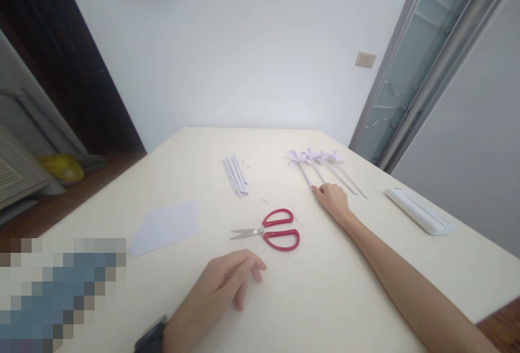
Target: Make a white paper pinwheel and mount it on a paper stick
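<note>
My right hand (pixel 333 199) reaches forward to the right and pinches the lower end of a white paper pinwheel's stick (pixel 306 175). Several such pinwheels (pixel 320 157) lie side by side there, heads toward the wall. My left hand (pixel 233 276) hovers over or rests on the near part of the table, which of the two I cannot tell; its fingers are loosely bent, apart and hold nothing. Just beyond it lie red-handled scissors (pixel 264 231), blades pointing left and slightly parted.
Several rolled paper sticks (pixel 235 175) lie mid-table. A stack or sheet of white paper (pixel 168 227) is at the left, and a pale, long case (pixel 419 211) near the right edge. Small paper scraps (pixel 265 200) are scattered about the scissors. A wall (pixel 252 60) bounds the far side.
</note>
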`<state>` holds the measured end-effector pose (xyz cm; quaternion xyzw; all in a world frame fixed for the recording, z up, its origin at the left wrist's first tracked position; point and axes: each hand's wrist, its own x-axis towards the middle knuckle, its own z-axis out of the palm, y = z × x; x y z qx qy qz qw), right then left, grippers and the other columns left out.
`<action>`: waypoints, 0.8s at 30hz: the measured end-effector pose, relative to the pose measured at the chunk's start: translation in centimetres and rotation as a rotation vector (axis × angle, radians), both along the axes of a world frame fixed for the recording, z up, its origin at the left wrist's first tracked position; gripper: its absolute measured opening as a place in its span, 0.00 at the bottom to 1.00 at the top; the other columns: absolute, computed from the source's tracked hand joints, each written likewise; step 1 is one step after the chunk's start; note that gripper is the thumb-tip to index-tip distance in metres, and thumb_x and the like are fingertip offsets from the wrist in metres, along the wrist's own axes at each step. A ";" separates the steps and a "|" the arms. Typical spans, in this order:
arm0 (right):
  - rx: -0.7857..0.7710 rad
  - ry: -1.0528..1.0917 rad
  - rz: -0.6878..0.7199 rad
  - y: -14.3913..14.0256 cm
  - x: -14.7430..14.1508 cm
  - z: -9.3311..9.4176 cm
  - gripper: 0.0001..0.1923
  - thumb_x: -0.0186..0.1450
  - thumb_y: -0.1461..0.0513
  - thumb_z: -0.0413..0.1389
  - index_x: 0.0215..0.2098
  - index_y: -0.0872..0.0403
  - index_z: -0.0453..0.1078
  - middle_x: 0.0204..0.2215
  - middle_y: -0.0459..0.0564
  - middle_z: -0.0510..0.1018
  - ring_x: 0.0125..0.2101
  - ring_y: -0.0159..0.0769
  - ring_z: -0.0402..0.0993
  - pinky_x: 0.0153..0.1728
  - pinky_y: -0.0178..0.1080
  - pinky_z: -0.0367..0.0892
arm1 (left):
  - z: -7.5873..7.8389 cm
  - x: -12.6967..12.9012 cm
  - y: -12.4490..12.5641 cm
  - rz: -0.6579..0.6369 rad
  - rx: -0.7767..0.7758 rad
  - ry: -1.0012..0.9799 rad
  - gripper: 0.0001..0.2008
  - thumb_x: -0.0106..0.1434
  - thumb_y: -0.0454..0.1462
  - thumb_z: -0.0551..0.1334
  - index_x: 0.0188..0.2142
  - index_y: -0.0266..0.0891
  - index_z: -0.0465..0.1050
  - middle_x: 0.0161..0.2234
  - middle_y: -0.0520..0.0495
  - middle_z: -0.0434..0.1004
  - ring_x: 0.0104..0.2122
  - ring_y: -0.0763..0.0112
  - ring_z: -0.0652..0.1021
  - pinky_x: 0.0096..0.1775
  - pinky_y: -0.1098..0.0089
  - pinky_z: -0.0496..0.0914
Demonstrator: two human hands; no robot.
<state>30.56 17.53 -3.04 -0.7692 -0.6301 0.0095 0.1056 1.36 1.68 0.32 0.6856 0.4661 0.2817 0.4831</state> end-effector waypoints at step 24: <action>0.109 0.126 1.058 -8.7 -9.0 3.6 0.08 0.64 0.60 0.50 0.39 0.53 0.66 0.36 0.51 0.69 0.37 0.36 0.65 0.38 0.38 0.62 | 0.6 -2.1 1.7 0.119 0.441 0.329 0.11 0.61 0.34 0.49 0.36 0.42 0.70 0.37 0.48 0.73 0.38 0.66 0.72 0.41 0.67 0.67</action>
